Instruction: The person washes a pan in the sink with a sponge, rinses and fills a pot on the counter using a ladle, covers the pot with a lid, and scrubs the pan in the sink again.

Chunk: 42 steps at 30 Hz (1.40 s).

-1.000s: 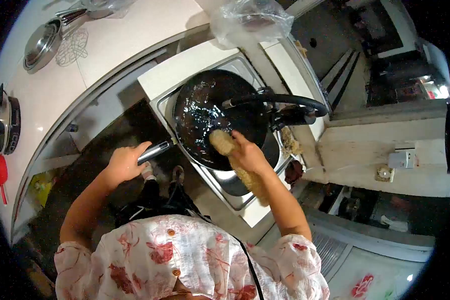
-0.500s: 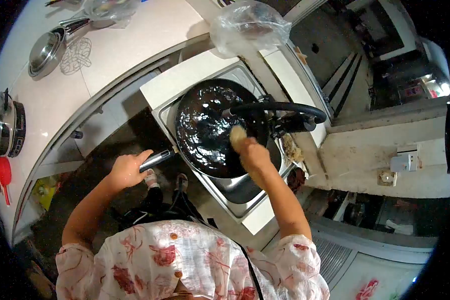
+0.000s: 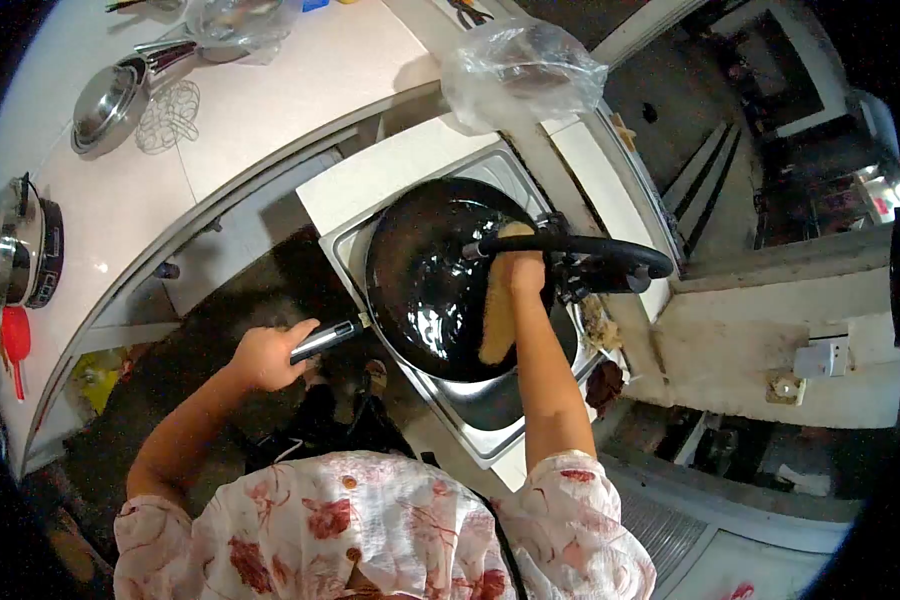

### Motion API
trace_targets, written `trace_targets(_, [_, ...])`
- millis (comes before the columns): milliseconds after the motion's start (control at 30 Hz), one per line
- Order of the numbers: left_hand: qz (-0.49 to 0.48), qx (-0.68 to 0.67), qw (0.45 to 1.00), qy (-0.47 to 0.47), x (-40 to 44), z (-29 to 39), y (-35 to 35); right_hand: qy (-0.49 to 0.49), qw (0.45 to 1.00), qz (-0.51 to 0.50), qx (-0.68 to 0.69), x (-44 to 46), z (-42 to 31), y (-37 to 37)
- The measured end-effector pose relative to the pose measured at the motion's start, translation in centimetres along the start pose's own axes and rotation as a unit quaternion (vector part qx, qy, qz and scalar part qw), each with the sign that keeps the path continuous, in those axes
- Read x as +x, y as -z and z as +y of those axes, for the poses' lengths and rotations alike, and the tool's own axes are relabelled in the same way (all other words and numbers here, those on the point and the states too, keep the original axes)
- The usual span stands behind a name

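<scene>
A black wok sits over the metal sink, its wet inside shining. My left hand is closed around the wok's handle, which points out to the lower left. Inside the wok, on its right side, my right hand is closed on a long tan loofah and presses it against the wall. Part of the loofah is hidden under that hand. A black faucet hose arches over the wok and my right hand, its nozzle above the middle.
A clear plastic bag lies behind the sink. On the left counter are steel pans, a wire rack, a lidded pot and a red ladle. A brown clump sits right of the sink.
My right hand has shifted up and right inside the wok with the loofah, which now lies along the right wall. My left hand still grips the handle.
</scene>
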<state>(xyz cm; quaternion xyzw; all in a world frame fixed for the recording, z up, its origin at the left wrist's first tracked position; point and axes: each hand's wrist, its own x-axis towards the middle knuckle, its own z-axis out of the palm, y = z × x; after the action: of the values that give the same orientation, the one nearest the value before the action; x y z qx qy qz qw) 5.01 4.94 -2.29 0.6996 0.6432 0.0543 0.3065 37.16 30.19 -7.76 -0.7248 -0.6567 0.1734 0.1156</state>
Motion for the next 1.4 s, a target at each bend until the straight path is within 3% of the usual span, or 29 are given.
trace_targets(67, [0.002, -0.004, 1.000, 0.003, 0.1, -0.4, -0.5, -0.010, 0.991, -0.022, 0.133, 3.0, -0.4, -2.0])
trace_targets(133, [-0.007, -0.003, 1.000, 0.013, 0.1, -0.4, -0.5, 0.070, 0.943, -0.024, 0.324, 6.1, 1.8, -6.8])
trace_targets(200, [-0.004, -0.010, 1.000, 0.010, 0.1, -0.3, -0.4, 0.152, 0.906, -0.048, 0.392, 7.9, 2.4, -9.1])
trace_targets(267, [-0.001, -0.019, 1.000, 0.006, 0.1, -0.5, -0.4, 0.256, 0.949, -0.083, 0.161, 7.3, 0.4, -7.1])
trace_targets(400, [-0.013, -0.010, 1.000, 0.018, 0.2, 0.0, -0.1, 0.340, 0.908, -0.192, 0.152, 6.7, -1.8, -7.9])
trace_targets(433, [-0.028, -0.002, 0.999, 0.026, 0.2, 0.3, 0.2, 0.279, 0.919, -0.231, 0.157, 6.2, -2.0, -8.4])
trace_targets(533, [0.007, -0.014, 1.000, 0.000, 0.1, 0.2, 0.0, 0.284, 0.882, -0.275, 0.257, 4.5, -3.0, -7.4])
trace_targets(600, [0.004, -0.004, 1.000, 0.002, 0.2, 0.3, 0.1, 0.170, 0.867, -0.388, 0.262, 3.5, -4.1, -6.3])
trace_targets(633, [0.000, 0.005, 1.000, 0.005, 0.1, 0.3, 0.2, 0.170, 0.867, -0.388, 0.264, 3.2, -4.0, -6.4])
trace_targets(700, [0.011, -0.008, 1.000, -0.005, 0.0, -0.1, -0.1, 0.088, 0.798, -0.456, 0.385, 2.1, -3.8, -6.7])
trace_targets(867, [0.021, -0.032, 0.999, -0.014, 0.0, -0.1, -0.1, -0.018, 0.843, -0.389, 0.371, -1.5, 2.4, -6.0])
trace_targets(933, [-0.011, -0.009, 1.000, 0.009, 0.1, 0.3, 0.3, -0.077, 0.820, -0.466, 0.325, -4.5, -0.4, 0.3])
trace_targets(967, [-0.006, -0.012, 1.000, 0.007, 0.0, 0.2, 0.2, 0.011, 0.843, -0.417, 0.338, -5.9, 0.3, 0.0])
trace_targets(1033, [0.011, -0.006, 1.000, -0.013, -0.1, -0.1, 0.0, 0.052, 0.848, -0.428, 0.307, -8.0, -0.3, 0.7])
trace_targets(1100, [0.013, -0.012, 1.000, -0.015, -0.1, -0.1, 0.0, 0.157, 0.851, -0.437, 0.246, -9.5, -1.7, 0.4])
trace_targets(1133, [0.012, -0.014, 1.000, -0.013, -0.1, -0.1, 0.1, 0.167, 0.854, -0.459, 0.180, -9.8, -2.1, -0.6])
trace_targets(1233, [-0.006, 0.007, 1.000, 0.002, -0.2, 0.0, 0.1, 0.216, 0.849, -0.450, 0.173, -10.5, -5.4, -3.6])
trace_targets(1300, [0.003, 0.009, 1.000, -0.007, -0.1, -0.6, -0.7, 0.184, 0.836, -0.461, 0.236, -9.8, -8.4, -3.0])
trace_targets(1400, [0.038, -0.007, 0.998, -0.039, -0.2, -0.7, -0.6, 0.034, 0.835, -0.393, 0.384, -7.5, -11.0, -5.5])
